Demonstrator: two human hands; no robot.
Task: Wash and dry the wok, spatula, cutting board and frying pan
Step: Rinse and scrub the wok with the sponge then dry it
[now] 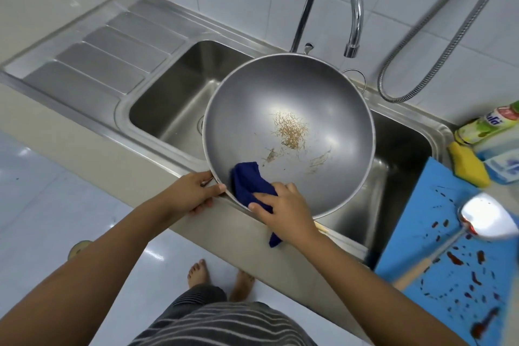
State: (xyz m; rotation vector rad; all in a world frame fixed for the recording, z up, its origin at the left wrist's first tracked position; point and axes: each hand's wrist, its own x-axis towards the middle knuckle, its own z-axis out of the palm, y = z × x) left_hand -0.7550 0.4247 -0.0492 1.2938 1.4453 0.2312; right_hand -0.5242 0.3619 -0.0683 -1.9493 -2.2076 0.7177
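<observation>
Wok, wide, round and of grey metal [280, 104], is tilted toward the person over the stainless steel sink [174, 87], its near rim above the counter edge and brown scorched residue [292, 132] on its inner face. The left hand [193, 191] has its fingers wrapped round the rim at the small wire loop handle [206, 183]. The right hand [283, 205] bunches a dark blue cloth [250, 185] and presses it on the inner wall near that rim.

Rigid and probably weighty for one hand, the wok looks smooth and likely slick when wet. The two loops, near one and far one [356, 76], seem the safest holds.

At right, the steel spatula with a wooden handle [488, 216] lies on the stained blue cutting board [455, 247]. No frying pan is in view.
</observation>
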